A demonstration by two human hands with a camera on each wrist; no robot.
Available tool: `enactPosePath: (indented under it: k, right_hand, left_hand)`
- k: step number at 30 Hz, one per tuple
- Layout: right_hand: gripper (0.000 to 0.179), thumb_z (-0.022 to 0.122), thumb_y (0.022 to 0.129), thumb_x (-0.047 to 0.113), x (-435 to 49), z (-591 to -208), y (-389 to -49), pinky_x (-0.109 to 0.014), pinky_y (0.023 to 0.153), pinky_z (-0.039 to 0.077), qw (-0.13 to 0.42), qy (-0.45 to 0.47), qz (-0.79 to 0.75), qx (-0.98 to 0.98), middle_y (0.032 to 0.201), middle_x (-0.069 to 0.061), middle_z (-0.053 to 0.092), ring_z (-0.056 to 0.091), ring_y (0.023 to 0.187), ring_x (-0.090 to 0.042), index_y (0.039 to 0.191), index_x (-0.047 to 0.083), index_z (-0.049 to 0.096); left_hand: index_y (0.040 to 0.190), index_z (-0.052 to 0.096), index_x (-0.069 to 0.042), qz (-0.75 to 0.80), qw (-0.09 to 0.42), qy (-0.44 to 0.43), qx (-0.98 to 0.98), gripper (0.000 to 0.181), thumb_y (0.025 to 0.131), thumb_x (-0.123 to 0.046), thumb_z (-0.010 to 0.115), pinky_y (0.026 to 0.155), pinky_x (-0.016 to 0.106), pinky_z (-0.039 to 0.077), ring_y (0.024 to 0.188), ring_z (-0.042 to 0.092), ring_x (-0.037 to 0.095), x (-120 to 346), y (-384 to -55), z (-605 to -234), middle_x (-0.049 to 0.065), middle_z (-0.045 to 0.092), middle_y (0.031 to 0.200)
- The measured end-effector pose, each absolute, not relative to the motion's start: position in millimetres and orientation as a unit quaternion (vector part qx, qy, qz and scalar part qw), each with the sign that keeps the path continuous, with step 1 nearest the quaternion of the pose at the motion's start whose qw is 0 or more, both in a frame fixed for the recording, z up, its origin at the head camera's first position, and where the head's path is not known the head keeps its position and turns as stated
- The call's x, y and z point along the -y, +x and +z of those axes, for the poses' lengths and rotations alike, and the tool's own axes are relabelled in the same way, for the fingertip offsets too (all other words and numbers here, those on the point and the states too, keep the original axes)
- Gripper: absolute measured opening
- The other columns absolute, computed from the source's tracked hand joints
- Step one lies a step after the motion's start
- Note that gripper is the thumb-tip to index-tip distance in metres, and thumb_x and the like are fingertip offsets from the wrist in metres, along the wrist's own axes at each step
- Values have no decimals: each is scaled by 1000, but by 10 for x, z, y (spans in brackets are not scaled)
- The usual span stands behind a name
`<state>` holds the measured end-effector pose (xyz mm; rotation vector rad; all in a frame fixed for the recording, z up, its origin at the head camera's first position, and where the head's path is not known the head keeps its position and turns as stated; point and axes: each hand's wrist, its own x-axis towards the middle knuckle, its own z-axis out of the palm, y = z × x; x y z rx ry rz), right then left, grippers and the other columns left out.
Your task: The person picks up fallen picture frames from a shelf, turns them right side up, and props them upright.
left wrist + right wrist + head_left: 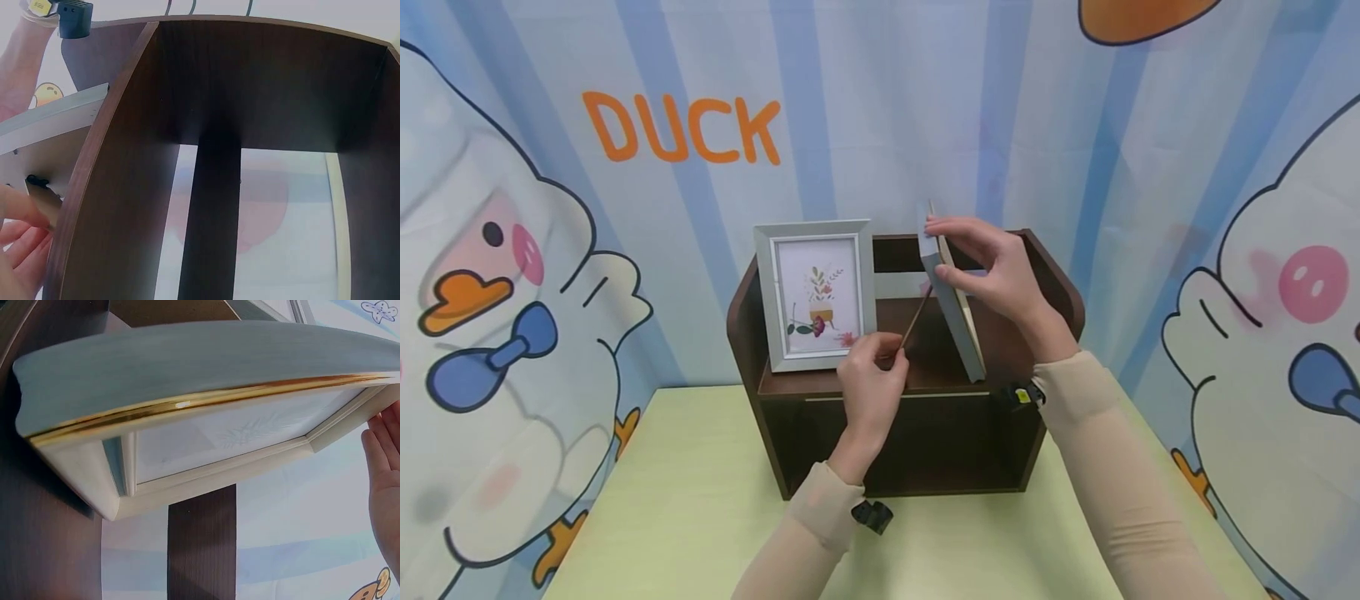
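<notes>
A picture frame [951, 304] with a grey-blue outer side stands edge-on and tilted at the right of the dark brown shelf [887, 385]. My right hand [1000, 267] grips its upper part, thumb on the near edge and fingers over the top. With thumb and fingertips my left hand [872, 383] pinches the thin brown stand leg [916, 321] that sticks out from the frame's back. The left wrist view shows this leg [44, 203] beside a small dark hinge. In the right wrist view, a gold line and a cream border run round the frame's front [219, 440].
A second, pale grey frame [815, 362] with a potted-plant picture stands upright at the shelf's left, close to my left hand. The shelf unit has raised side walls [747, 308] and a lower compartment [917, 450]. It stands on a pale yellow-green table [692, 500] before a duck-print curtain [902, 100].
</notes>
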<state>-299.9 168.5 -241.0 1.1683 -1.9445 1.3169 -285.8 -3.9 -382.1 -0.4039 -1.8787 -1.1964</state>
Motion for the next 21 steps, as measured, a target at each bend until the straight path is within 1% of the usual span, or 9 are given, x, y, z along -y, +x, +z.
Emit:
enactPosePath:
  k: [12, 16, 19, 21]
  right_hand:
    - [40, 65, 80, -12, -1689, -2398, -2988, -34, 107, 39, 254, 430, 480, 721, 128, -27, 55, 49, 126, -35, 119, -11, 58]
    - [39, 65, 80, -12, -1700, -2402, -2993, -39, 107, 39, 245, 432, 487, 719, 129, -28, 54, 48, 126, -36, 119, -12, 57]
    - [38, 65, 83, -8, -1714, -2410, -3010, -39, 108, 38, 235, 432, 501, 712, 129, -28, 54, 49, 127, -32, 120, -13, 57]
    - [38, 64, 85, -7, -1741, -2441, -3059, -36, 108, 39, 229, 424, 517, 707, 131, -26, 54, 50, 128, -28, 122, -11, 56]
  left_hand:
    - [86, 71, -4, -480, 421, -163, 752, 8, 79, -1, 71, 66, 29, 57, 72, 65, 16, 51, -2856, -3818, 7, 69, 82]
    - [88, 71, -4, -478, 418, -166, 755, 9, 79, -2, 72, 67, 29, 57, 74, 66, 16, 47, -2858, -3819, 7, 68, 84]
    - [91, 70, -4, -479, 420, -170, 752, 12, 79, -5, 74, 69, 30, 57, 76, 65, 17, 37, -2846, -3785, 7, 68, 86]
    - [93, 70, -4, -484, 423, -176, 746, 15, 80, -8, 75, 70, 30, 56, 78, 65, 17, 20, -2828, -3734, 6, 67, 87]
